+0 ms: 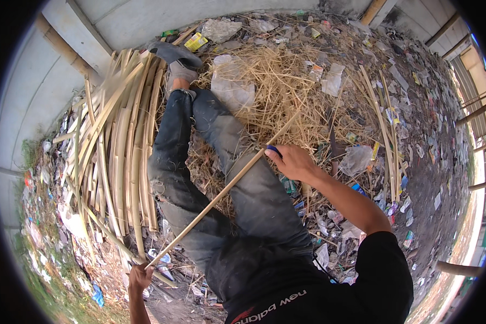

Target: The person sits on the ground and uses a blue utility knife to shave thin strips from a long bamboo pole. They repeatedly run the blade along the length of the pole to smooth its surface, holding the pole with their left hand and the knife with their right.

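A long, thin bamboo strip (208,208) runs slantwise across my legs, from lower left to upper right. Its lower end is gripped by my left hand (140,276), fingers closed round it. Near the upper end, my right hand (292,162) closes over the strip with a small dark blue piece (274,149) between fingers and bamboo; I cannot make out what that piece is. The strip's far tip sticks out past my right hand, over a heap of pale shavings (278,81).
On my left lies a pile of split bamboo strips (121,156). More strips (380,129) lie at the right. A dark narrow object (333,137) is by the shavings. Litter covers the ground, a pale stone (221,31) sits at the back, and a grey wall (32,92) stands left.
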{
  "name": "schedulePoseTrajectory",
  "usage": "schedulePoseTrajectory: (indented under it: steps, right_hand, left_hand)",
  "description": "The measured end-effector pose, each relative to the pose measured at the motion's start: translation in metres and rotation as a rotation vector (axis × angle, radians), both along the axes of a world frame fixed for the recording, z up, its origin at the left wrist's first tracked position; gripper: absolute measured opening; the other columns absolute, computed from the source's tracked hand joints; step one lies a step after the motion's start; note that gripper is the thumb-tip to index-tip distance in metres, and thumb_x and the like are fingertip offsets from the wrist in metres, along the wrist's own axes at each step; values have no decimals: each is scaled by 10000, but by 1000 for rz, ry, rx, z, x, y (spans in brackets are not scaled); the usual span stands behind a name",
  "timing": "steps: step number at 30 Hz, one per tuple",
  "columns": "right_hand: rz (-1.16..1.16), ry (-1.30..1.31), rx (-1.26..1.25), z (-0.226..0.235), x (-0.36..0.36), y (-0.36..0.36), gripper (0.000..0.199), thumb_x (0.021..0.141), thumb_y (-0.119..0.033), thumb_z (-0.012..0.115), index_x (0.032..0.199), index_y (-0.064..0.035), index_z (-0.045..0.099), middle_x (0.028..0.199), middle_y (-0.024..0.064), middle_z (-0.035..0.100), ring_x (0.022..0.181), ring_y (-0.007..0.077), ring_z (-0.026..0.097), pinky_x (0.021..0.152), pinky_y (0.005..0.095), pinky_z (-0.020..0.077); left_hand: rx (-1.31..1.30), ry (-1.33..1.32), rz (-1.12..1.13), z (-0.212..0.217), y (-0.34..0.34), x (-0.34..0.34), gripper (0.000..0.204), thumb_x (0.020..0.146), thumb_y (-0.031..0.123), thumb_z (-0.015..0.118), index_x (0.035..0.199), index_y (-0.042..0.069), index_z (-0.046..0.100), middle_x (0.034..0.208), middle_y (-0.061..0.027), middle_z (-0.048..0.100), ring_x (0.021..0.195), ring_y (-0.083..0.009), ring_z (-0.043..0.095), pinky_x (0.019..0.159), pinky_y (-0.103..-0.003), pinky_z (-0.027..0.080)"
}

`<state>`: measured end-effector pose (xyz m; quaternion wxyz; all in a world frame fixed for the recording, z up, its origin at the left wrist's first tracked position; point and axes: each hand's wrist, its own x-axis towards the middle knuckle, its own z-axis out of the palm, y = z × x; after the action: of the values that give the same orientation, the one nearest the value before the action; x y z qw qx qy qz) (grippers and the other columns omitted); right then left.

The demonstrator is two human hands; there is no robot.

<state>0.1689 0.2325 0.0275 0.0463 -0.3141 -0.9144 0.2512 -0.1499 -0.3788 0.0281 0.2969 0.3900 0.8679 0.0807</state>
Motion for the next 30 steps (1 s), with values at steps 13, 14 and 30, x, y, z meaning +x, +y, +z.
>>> schedulePoseTrajectory:
  steps: [13, 14, 30]
  right_hand:
    - [-399, -47, -100, -5, 21, 85, 612, 1084, -524, 435, 983, 16, 702, 725, 230, 658, 740, 455, 658, 727, 552, 512]
    - [-622, -132, -210, -15, 45, 132, 627, 1083, -537, 430, 989, 22, 699, 739, 234, 660, 745, 456, 652, 730, 552, 504]
    - [-227, -172, -31, 6, 30, 3, 543, 1075, -513, 444, 955, -44, 690, 803, 246, 698, 782, 470, 684, 727, 545, 546]
  left_hand:
    - [-5, 119, -11, 14, -3, 4, 661, 998, 636, 509, 784, 31, 668, 605, -236, 576, 644, -525, 591, 528, -548, 452]
    - [-4, 112, 3, 10, -5, 1, 660, 997, 637, 513, 783, 32, 669, 602, -234, 575, 640, -526, 589, 523, -547, 447]
    - [129, 445, -63, -5, -11, 19, 483, 959, 517, 607, 858, 54, 512, 704, -220, 589, 626, -492, 606, 541, -571, 478]
